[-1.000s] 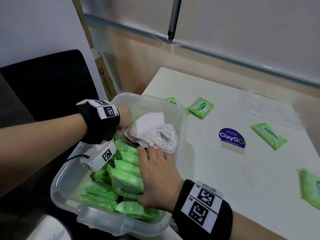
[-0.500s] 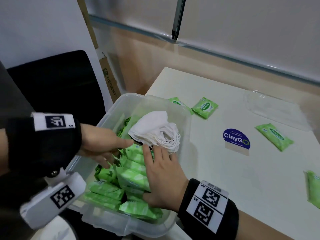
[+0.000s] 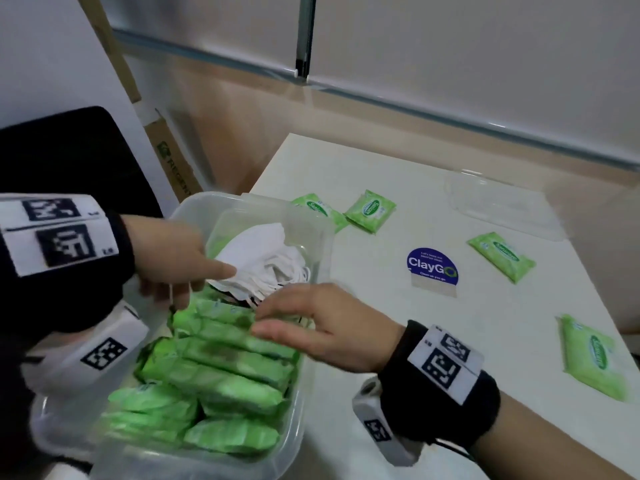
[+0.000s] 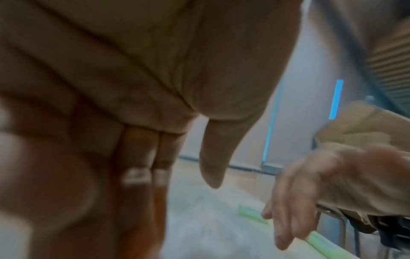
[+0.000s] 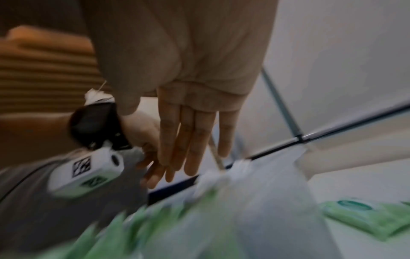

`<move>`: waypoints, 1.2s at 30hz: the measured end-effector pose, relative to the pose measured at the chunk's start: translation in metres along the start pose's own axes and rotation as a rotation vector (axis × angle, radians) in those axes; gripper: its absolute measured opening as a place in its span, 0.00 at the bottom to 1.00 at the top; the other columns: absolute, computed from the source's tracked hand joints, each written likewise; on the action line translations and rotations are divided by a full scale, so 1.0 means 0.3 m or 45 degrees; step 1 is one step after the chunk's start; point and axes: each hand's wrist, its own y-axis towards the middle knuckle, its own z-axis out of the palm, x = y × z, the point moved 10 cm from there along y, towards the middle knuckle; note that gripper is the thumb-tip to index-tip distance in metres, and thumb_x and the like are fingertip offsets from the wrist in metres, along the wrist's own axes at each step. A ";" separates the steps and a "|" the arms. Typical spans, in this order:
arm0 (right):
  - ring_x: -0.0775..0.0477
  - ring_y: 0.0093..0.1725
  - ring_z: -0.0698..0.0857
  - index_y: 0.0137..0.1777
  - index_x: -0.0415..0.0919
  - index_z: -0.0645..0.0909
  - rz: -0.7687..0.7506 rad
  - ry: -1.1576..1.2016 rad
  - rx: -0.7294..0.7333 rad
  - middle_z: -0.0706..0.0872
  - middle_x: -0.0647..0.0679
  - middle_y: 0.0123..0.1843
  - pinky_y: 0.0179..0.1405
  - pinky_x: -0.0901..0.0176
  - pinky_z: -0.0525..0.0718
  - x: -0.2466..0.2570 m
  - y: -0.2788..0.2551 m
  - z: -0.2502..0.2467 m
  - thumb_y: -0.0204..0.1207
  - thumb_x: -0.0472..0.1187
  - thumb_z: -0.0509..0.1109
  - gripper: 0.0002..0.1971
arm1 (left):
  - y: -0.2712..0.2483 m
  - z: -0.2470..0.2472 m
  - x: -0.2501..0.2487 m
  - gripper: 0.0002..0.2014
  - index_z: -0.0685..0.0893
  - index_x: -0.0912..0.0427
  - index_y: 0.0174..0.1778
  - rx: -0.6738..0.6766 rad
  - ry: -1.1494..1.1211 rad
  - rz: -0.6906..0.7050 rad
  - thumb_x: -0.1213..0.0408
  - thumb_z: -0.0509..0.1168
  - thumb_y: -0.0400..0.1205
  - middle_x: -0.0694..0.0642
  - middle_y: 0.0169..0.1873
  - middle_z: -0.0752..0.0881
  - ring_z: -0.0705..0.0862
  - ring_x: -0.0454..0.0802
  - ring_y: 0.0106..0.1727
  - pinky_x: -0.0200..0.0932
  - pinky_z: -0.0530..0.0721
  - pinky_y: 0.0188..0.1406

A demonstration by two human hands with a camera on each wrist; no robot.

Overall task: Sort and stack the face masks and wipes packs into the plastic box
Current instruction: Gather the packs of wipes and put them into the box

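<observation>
A clear plastic box stands at the table's left edge. Rows of green wipes packs fill its near part. A pile of white face masks lies at its far end. My left hand hovers over the box's left side with its fingers straight. Its index fingertip reaches the near edge of the masks and it holds nothing. My right hand floats just above the packs beside the masks, flat and empty. In the right wrist view my right hand's fingers are straight above blurred green packs.
Loose wipes packs lie on the white table: two just beyond the box, one further right, one near the right edge. A clear lid sits at the back. A blue ClayGo sticker marks the table middle. A black chair stands left.
My right hand has lifted off the wipes packs and drawn back to the right. My left hand has stretched forward over the box towards the masks.
</observation>
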 end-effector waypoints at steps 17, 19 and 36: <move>0.30 0.68 0.77 0.68 0.31 0.79 1.687 0.002 -1.219 0.81 0.31 0.69 0.66 0.49 0.72 -1.285 -1.011 -0.664 0.82 0.34 0.63 0.17 | 0.562 -0.136 -0.883 0.14 0.78 0.69 0.65 -0.248 -0.841 0.161 0.68 0.59 0.85 0.59 0.47 0.84 0.85 0.58 0.45 0.42 0.78 0.34; 0.30 0.69 0.77 0.70 0.33 0.78 1.828 -0.028 -1.230 0.79 0.31 0.69 0.68 0.45 0.73 -1.368 -1.115 -0.661 0.81 0.32 0.63 0.18 | 0.649 -0.116 -0.868 0.20 0.73 0.69 0.71 -0.279 -0.652 0.044 0.65 0.62 0.83 0.61 0.65 0.80 0.81 0.61 0.65 0.46 0.83 0.54; 0.37 0.47 0.84 0.59 0.32 0.80 2.221 0.438 -1.108 0.86 0.35 0.56 0.46 0.50 0.83 -1.631 -1.210 -0.592 0.48 0.56 0.88 0.42 | 1.019 -0.073 -0.735 0.28 0.64 0.69 0.77 -0.309 -0.008 -0.285 0.60 0.61 0.84 0.68 0.75 0.69 0.70 0.66 0.74 0.54 0.71 0.72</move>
